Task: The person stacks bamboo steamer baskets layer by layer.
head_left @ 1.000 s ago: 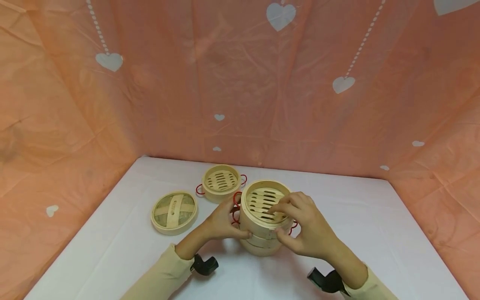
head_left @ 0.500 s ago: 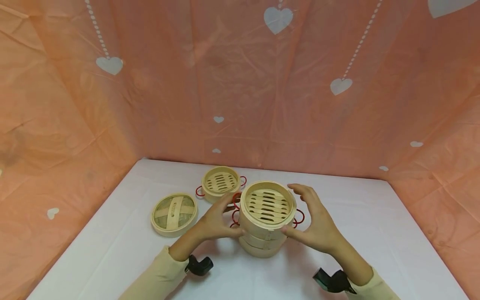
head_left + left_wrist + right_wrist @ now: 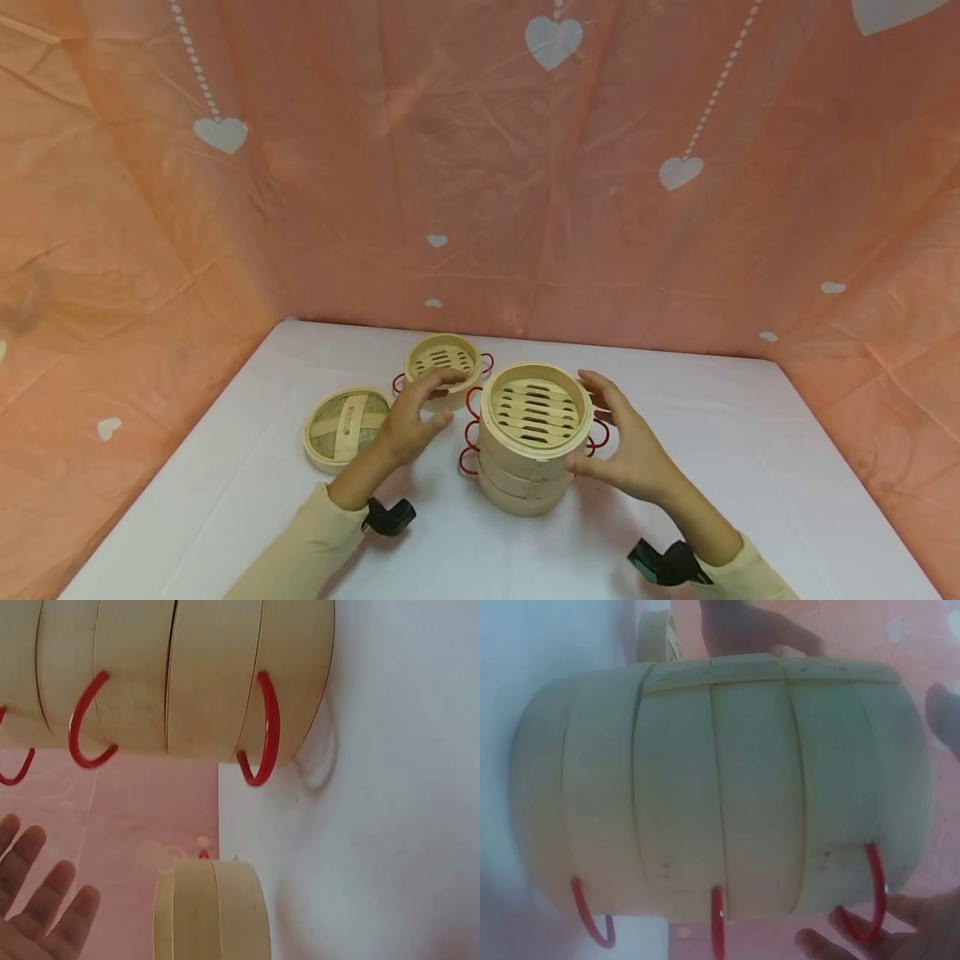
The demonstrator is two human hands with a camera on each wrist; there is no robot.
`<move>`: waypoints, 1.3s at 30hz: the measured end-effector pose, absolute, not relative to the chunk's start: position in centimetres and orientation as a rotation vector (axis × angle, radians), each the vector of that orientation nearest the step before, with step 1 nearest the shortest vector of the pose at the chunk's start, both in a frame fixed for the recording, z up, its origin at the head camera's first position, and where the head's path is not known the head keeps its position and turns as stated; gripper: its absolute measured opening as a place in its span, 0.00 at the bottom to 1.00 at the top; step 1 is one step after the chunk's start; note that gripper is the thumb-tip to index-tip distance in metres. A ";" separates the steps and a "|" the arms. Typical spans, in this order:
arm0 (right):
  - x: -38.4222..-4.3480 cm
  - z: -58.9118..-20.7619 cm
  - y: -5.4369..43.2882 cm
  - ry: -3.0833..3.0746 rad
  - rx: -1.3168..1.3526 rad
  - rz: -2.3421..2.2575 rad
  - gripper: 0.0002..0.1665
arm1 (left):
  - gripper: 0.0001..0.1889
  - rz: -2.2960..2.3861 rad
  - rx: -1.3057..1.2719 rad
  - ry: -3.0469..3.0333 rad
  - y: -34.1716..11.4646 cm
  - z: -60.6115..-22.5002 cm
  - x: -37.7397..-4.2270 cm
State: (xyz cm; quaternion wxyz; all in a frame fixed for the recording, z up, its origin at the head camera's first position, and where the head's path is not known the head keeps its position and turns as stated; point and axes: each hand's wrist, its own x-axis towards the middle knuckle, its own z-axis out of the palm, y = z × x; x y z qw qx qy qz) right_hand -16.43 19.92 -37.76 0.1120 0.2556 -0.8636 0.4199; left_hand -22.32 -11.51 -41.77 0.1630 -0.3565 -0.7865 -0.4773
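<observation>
A stack of three bamboo steamer baskets (image 3: pixel 528 479) with red loop handles stands on the white table, its slatted top tier uncovered. My right hand (image 3: pixel 633 462) lies along the right side of the stack, thumb near the front rim and fingers behind. In the right wrist view, fingers (image 3: pixel 922 926) show beside a red handle (image 3: pixel 877 892); contact is unclear. Apart from the stack, to its left, my left hand (image 3: pixel 405 429) has its fingers spread in front of a single steamer basket (image 3: pixel 442 357). Nothing shows in its grasp in the left wrist view.
A round bamboo lid (image 3: pixel 348 425) with a crossed strap lies on the table (image 3: pixel 225 483), left of the single basket and partly behind my left hand. Pink cloth (image 3: pixel 487 183) with white hearts hangs behind and at both sides.
My right hand has drawn back from the top tier's slats to the stack's right side. My left hand has let go of the stack and moved left towards the single basket.
</observation>
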 end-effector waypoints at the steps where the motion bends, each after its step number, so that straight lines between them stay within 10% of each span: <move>1: -16.5 -37.9 19.9 -2.536 0.754 1.236 0.62 | 0.33 -1.313 -1.004 -2.233 -11.6 -41.7 -22.5; 11: -16.8 -38.3 19.7 -2.533 0.749 1.306 0.60 | 0.16 -1.093 -0.844 -2.335 -12.3 -41.3 -23.8; 39: -17.0 -38.5 19.6 -2.531 0.742 1.355 0.57 | 0.21 -0.764 -0.745 -2.625 -12.0 -42.6 -27.6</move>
